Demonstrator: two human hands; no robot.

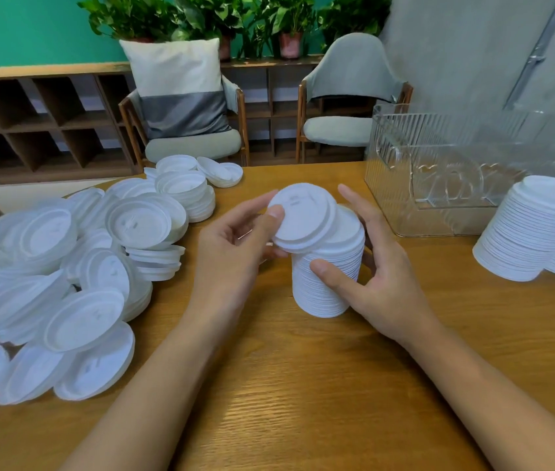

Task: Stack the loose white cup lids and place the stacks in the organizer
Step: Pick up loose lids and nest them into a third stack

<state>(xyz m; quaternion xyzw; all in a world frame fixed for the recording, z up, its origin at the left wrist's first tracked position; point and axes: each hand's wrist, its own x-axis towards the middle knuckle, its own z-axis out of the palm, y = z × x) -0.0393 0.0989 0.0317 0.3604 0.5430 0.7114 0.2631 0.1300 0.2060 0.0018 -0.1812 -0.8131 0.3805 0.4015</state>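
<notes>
my left hand (235,239) pinches lid (303,215) | my right hand (381,266) grips stack (327,283) | organizer (439,171) at 2 o'clock | no readable writing

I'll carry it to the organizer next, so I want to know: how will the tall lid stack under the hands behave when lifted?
The lid stack is probably light, being thin plastic. It looks tall for its narrow base, so it may tip or lean. The top lid sits tilted and unseated in the left hand, so it could slide off; the right hand steadying the side seems wise.
</notes>
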